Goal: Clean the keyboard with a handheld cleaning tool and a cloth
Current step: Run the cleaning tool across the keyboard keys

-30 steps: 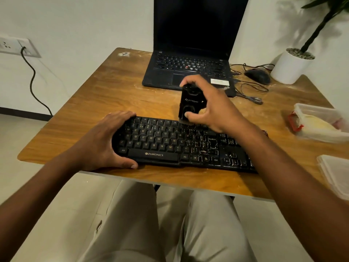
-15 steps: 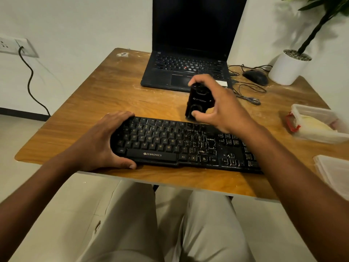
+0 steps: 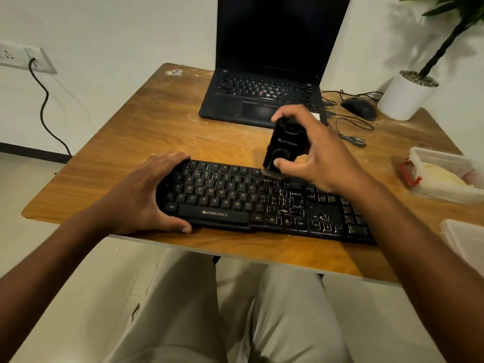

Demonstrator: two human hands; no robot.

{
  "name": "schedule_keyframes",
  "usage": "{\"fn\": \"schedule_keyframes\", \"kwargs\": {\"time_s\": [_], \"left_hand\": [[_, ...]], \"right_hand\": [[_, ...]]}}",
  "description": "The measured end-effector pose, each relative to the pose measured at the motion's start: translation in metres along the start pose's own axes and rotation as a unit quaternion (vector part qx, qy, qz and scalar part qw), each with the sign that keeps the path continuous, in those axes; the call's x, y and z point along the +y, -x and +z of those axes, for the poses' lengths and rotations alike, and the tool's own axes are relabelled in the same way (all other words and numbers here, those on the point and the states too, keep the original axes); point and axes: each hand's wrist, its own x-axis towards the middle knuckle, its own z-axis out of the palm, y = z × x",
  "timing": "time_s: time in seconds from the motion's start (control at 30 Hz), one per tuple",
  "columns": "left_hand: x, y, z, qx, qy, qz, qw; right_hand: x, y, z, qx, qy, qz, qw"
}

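A black keyboard (image 3: 235,200) lies along the front edge of the wooden table (image 3: 136,153), dusty on its right half. My left hand (image 3: 146,195) grips the keyboard's left end, thumb on the front edge and fingers over the back. My right hand (image 3: 311,158) holds a small black handheld cleaning tool (image 3: 284,148) upright, its brush end touching the top key row near the keyboard's middle. No cloth is in view.
A black open laptop (image 3: 262,95) stands behind the keyboard. A mouse (image 3: 360,108) with loose cables and a white plant pot (image 3: 403,98) sit at the back right. Plastic containers (image 3: 445,176) lie at the right edge. My knees are under the table.
My right hand carried the cleaning tool a little rightward along the top row, then lowered its brush onto the keys. My left hand kept its hold on the keyboard's left end.
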Motion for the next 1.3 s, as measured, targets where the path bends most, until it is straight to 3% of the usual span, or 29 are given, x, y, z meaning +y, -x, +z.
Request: {"fn": "schedule_keyframes", "kwargs": {"time_s": [0.13,0.27,0.43,0.67,0.8,0.93,1.13,1.3], "left_hand": [[0.002,0.000,-0.001,-0.004,0.005,0.000,1.000],[0.002,-0.001,-0.001,-0.004,0.011,-0.006,1.000],[0.000,-0.001,-0.001,-0.005,0.012,-0.004,1.000],[0.001,-0.001,0.000,-0.003,0.007,-0.002,1.000],[0.001,-0.001,-0.001,-0.007,0.008,-0.006,1.000],[0.002,-0.001,-0.001,0.000,0.005,-0.003,1.000],[0.000,0.000,0.000,-0.003,0.006,-0.001,1.000],[0.003,-0.001,-0.001,-0.003,0.005,-0.003,1.000]], "right_hand": [[0.003,-0.016,0.023,-0.007,0.016,-0.020,1.000],[0.019,-0.033,0.023,0.002,0.040,0.019,0.999],[0.007,-0.022,0.011,0.050,-0.017,0.004,0.999],[0.003,-0.013,0.025,0.005,-0.016,-0.018,1.000],[0.012,-0.027,0.021,0.020,0.025,-0.002,0.999],[0.005,-0.016,0.009,0.055,-0.015,-0.006,0.998],[0.006,-0.001,-0.003,-0.040,-0.048,-0.006,0.998],[0.013,-0.013,0.007,0.007,-0.011,0.011,1.000]]}}
